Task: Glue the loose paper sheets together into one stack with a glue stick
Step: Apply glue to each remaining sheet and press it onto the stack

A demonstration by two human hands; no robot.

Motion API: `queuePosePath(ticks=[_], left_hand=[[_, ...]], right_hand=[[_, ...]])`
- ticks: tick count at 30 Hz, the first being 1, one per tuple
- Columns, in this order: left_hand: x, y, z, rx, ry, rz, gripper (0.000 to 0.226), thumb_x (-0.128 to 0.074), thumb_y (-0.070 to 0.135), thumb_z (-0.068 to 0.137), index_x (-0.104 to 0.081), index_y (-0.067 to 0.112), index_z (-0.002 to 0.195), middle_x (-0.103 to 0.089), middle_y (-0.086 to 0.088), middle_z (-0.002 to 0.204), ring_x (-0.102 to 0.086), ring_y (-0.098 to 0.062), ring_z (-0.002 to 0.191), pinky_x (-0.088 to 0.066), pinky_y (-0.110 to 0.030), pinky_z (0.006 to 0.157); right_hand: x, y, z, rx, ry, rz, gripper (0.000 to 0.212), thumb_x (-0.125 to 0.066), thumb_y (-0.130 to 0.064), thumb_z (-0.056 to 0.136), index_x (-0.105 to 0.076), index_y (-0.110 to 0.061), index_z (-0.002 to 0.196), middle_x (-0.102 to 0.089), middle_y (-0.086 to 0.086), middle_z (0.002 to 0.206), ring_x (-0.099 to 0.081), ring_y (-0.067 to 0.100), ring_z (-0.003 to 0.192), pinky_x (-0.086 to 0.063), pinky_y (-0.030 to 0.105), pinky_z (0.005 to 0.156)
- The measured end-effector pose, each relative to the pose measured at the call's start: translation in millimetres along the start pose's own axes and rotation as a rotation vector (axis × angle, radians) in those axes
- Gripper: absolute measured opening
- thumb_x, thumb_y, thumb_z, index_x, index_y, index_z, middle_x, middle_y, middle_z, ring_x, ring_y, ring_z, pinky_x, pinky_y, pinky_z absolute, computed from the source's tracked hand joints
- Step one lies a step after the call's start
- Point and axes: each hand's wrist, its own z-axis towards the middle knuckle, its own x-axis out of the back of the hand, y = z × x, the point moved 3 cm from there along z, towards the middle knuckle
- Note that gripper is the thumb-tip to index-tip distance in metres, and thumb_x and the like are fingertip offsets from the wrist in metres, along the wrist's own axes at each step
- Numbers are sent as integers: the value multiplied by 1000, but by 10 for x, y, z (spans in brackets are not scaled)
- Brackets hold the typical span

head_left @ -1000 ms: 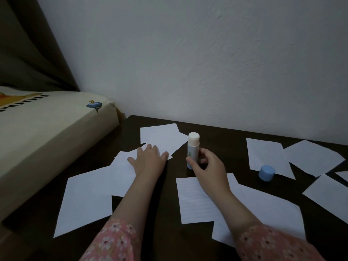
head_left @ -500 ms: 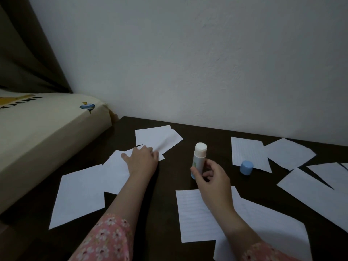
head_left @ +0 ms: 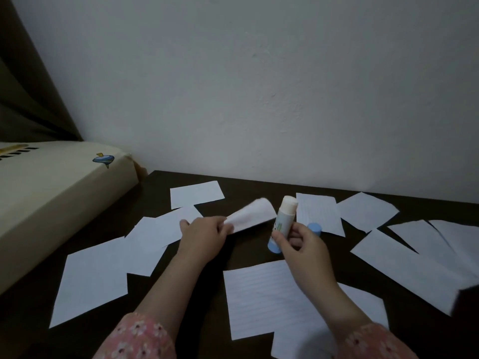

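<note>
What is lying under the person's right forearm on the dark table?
A lined white paper sheet lies flat under the right forearm, overlapping a second white sheet nearer the right. The arm and floral sleeve hide how the two meet.

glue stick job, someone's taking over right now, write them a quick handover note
Left hand pinches a curled small sheet, lifted off the table.
Right hand grips the uncapped glue stick, upright beside that sheet.
Blue cap sits behind the right hand.
The other sheets lie loose and scattered; no stack shows yet.
Left: glue and stack every sheet.
</note>
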Motion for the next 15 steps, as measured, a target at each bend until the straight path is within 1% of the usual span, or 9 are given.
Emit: queuePosePath(ticks=[2,4,6,8,11,13,14,15], left_hand=[[-77,53,-66,-22,-89,43,34,-40,44,99,-59,26,121,-64,2,118,-54,-16,113,-19,-44,108],[-135,84,-102,-64,-143,102,35,-43,46,97,-58,26,122,-56,4,129,-48,-17,121,-24,-44,106],[-162,92,-112,-90,-166,127,37,-45,46,96,-56,25,124,-50,5,136,-43,-18,126,-30,-41,104],[-168,77,-112,-93,-180,100,39,-47,45,96,-55,23,126,-49,4,138,-42,-19,127,-35,-36,101],[-172,73,-127,-90,-169,58,40,-49,44,95,-54,25,130,-47,4,142,-40,-20,130,-35,-37,103],[-150,111,-155,-92,-97,-19,45,-51,48,93,-51,30,134,-43,8,146,-36,-18,134,-30,-40,108],[-140,146,-175,-102,-73,-116,46,-53,51,91,-52,32,134,-45,11,144,-37,-15,133,-31,-40,108],[-126,201,-216,-127,-72,-249,47,-57,53,88,-54,35,131,-49,15,138,-40,-10,129,-35,-38,106]], right_hand=[[72,57,-13,-20,0,-13,44,-66,-33,86,-55,-19,127,-56,-18,94,-56,-5,83,-42,11,60],[97,94,-13,-35,-5,-15,43,-66,-34,87,-55,-18,126,-59,-12,99,-57,-2,85,-43,11,62],[94,106,-16,-49,-9,-10,42,-65,-34,88,-56,-17,125,-60,-10,99,-58,-1,85,-44,11,62],[78,101,-29,-58,-14,-8,42,-65,-35,87,-56,-16,125,-61,-9,100,-59,0,85,-45,12,62],[72,73,-42,-44,-18,-4,45,-65,-35,87,-55,-16,127,-62,-7,103,-60,1,87,-46,12,62],[78,35,-44,-30,-28,19,45,-65,-36,87,-56,-16,126,-63,-9,100,-61,0,87,-47,12,61],[77,8,-43,-25,-40,40,44,-65,-37,87,-57,-16,125,-64,-11,99,-62,0,87,-48,12,61],[75,-23,-45,-19,-55,70,43,-65,-37,87,-58,-16,123,-64,-12,97,-63,-1,86,-49,12,61]])
